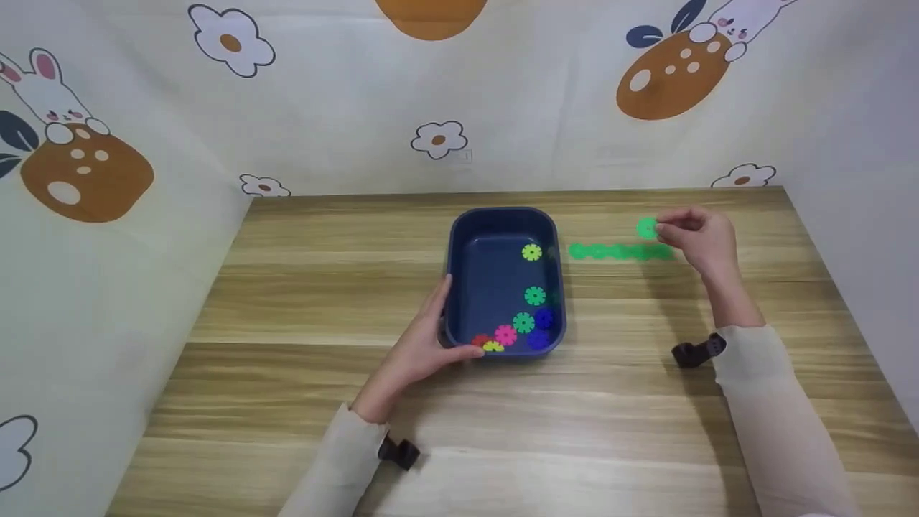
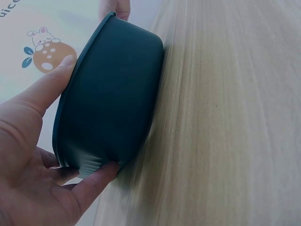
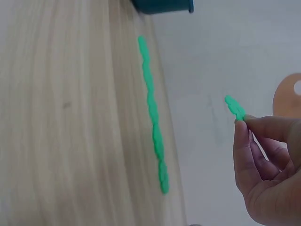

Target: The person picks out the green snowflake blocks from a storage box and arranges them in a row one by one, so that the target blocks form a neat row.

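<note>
Between thumb and forefinger, my right hand [image 1: 707, 240] pinches a green notched plastic disc [image 1: 647, 229]. In the right wrist view that disc [image 3: 234, 108] appears edge-on, raised above the table. Below it, a row of several green notched discs [image 1: 609, 251] lies flat on the wood in a line. My left hand [image 1: 423, 345] grips the near left corner of a dark blue plastic basin [image 1: 502, 213], thumb at the rim and fingers along the outer wall, as the left wrist view shows on the basin's side [image 2: 108, 89].
Inside the basin lie a yellow-green disc [image 1: 531, 253], green discs [image 1: 535, 296], blue discs [image 1: 543, 319], a pink disc [image 1: 505, 334] and a partly hidden red one [image 1: 482, 340]. A printed cloth wall [image 1: 344, 108] rises behind the wooden table [image 1: 301, 287].
</note>
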Demonstrator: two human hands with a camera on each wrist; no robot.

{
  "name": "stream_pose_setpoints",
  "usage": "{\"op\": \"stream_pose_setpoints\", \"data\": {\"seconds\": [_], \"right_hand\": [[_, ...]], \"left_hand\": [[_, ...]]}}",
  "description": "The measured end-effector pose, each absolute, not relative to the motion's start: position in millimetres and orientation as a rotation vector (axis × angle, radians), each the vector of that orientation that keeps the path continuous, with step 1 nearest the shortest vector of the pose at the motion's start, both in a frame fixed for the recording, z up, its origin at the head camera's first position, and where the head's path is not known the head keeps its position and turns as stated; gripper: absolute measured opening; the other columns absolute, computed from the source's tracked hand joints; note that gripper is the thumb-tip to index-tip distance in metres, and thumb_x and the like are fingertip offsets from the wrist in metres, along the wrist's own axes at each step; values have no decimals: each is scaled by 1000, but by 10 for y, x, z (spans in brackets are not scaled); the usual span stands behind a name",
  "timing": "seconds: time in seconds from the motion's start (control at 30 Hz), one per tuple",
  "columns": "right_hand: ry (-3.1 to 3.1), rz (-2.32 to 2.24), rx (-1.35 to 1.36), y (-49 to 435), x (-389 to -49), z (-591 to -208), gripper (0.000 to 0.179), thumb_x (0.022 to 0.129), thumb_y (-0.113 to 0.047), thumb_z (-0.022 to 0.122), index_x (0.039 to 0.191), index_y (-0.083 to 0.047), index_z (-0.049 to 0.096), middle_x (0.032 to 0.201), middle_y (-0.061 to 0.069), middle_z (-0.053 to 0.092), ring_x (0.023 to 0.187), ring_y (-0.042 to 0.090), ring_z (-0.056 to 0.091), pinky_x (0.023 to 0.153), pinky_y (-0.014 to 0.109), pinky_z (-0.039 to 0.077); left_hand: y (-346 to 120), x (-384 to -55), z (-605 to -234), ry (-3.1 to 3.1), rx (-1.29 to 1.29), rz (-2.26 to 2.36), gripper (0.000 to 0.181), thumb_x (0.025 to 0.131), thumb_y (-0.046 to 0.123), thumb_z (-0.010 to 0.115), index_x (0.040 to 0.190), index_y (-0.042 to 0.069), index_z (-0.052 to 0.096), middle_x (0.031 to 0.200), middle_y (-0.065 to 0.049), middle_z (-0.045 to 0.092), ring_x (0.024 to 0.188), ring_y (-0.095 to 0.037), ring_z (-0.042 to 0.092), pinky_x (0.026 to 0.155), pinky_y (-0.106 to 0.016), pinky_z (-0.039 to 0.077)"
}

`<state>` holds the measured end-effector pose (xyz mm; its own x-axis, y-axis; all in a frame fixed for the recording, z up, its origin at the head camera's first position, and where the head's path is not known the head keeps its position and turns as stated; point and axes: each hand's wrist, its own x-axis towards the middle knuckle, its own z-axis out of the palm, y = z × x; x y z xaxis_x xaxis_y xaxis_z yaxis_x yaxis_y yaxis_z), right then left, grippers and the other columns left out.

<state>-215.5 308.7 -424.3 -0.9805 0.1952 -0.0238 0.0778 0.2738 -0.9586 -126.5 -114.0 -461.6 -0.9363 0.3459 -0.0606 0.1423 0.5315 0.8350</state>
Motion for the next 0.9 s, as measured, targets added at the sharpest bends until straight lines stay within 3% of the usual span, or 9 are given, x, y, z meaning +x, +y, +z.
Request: {"op": "stream_pose_setpoints", "data": {"seconds": [0.73, 0.9], "right_hand": [[-2574, 1649, -578, 3537, -2129, -4502, 20, 94, -11, 68, 111, -3, 66, 74, -25, 63, 76, -9, 60, 73, 9, 55], [-2430, 1875, -632, 3580, -2119, -4524, 14, 92, -4, 69, 105, -2, 67, 73, -16, 67, 72, -5, 65, 72, 13, 57]], "left_hand": [[-1137, -1241, -4564, 2548, 397, 1352, 117, 76, 37, 87, 162, 16, 9, 169, -13, 11, 155, -33, 17, 124, -52, 22], [-1137, -1240, -4564, 2555, 411, 1348, 118, 76, 35, 87, 162, 16, 9, 168, -13, 12, 155, -33, 18, 124, -53, 22]]}}
